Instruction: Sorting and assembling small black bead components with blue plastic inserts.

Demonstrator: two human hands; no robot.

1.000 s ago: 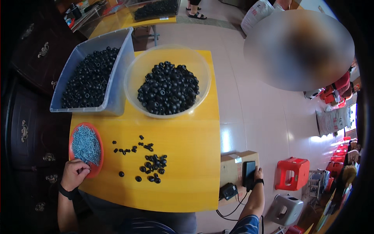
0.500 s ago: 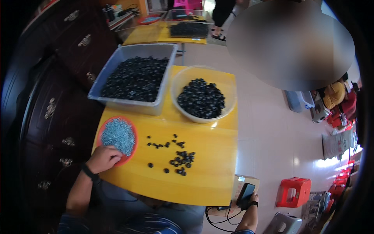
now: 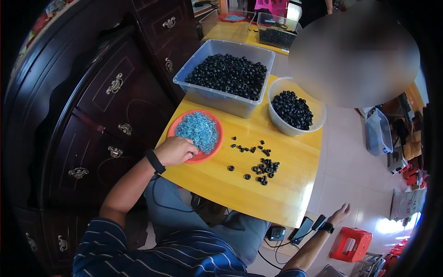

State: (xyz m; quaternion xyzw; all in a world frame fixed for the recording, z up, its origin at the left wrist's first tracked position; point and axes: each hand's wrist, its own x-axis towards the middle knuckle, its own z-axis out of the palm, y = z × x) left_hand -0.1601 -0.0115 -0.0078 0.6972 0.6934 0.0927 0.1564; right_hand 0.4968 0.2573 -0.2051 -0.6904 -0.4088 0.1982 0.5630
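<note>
I see the left hand bent over the round red plastic dish of small silvery metal pieces, placed at the left edge of the yellow wooden table, perhaps for easy reach; whether it pinches one, I cannot tell. The right hand spreads, seemingly empty, beyond the near right corner. A dark wooden cabinet stands leftward.

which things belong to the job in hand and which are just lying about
Likely in use:
red-orange round plate, left hand at its edge
small silvery-blue metal pieces on it
loose black rounded plastic pieces on the yellow rectangular table
translucent rectangular plastic tub and translucent round plastic bowl, both holding black pieces

Probably lying about:
red plastic stool
dark brown wooden cabinet
</note>
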